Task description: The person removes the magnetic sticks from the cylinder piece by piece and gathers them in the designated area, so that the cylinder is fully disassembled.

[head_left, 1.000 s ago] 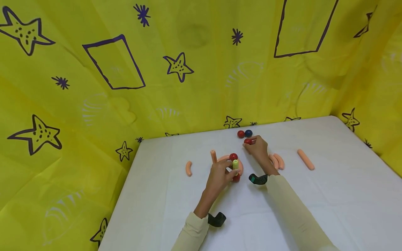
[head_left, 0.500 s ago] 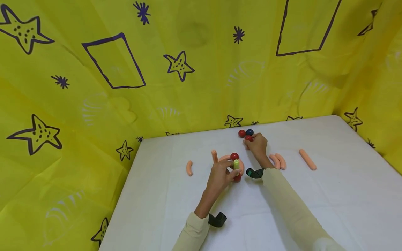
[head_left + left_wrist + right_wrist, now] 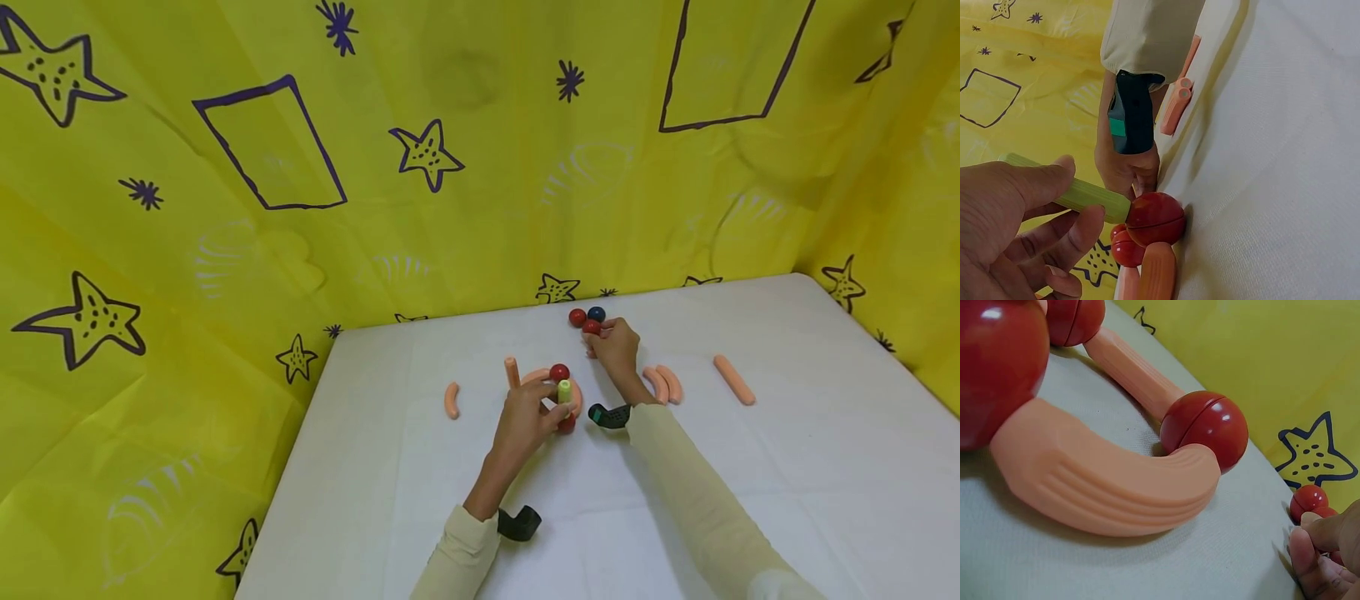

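My left hand [image 3: 521, 421] pinches a light green rod [image 3: 1088, 197] between thumb and fingers. The rod slants upward, its lower end against a red ball [image 3: 1155, 219]. That ball belongs to a group of red balls joined by peach rods, including a curved rod [image 3: 1116, 481] and a ball [image 3: 1205, 430] at its end. An upright peach rod [image 3: 512, 372] stands just beyond my left knuckles. Farther back, my right hand [image 3: 617, 346] pinches another red ball [image 3: 592, 327] beside a loose red ball [image 3: 577, 317] and a blue ball [image 3: 596, 314].
Two curved peach rods [image 3: 663, 385] lie right of my right wrist, and a straight peach rod [image 3: 733, 380] farther right. A short curved rod [image 3: 452, 401] lies to the left. Yellow patterned cloth [image 3: 480, 225] hangs behind the white table [image 3: 345, 483].
My right hand has shifted slightly back with its red ball, closer to the red and blue pair. The left hand keeps its hold on the green rod.
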The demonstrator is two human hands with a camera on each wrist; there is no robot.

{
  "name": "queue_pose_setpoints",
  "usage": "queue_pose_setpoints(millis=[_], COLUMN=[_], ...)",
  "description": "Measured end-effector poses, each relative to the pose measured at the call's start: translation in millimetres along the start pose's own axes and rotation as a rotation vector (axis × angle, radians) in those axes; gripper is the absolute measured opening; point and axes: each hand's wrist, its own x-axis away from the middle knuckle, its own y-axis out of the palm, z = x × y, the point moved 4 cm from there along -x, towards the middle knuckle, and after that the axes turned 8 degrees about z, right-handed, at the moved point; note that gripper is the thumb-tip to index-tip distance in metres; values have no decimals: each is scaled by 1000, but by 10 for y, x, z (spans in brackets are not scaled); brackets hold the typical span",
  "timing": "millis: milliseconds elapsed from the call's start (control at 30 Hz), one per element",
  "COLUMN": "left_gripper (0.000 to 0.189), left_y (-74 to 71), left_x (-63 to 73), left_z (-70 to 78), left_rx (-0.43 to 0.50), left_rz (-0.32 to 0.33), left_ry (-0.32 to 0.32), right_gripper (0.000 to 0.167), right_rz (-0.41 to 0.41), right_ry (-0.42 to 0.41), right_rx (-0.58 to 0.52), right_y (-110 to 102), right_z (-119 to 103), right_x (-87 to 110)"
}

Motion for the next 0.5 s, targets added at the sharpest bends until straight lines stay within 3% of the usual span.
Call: queue_pose_setpoints(millis=[500], left_gripper=[19], left_y=[8], left_x=[2], left_z=[-35], left_rx=[23], left_rz=[5], left_ry=[-17], right_gripper=[38], right_rz=[9], right_ry=[-11], right_rx=[-33], right_y=[-18], right_z=[9], right_x=[7])
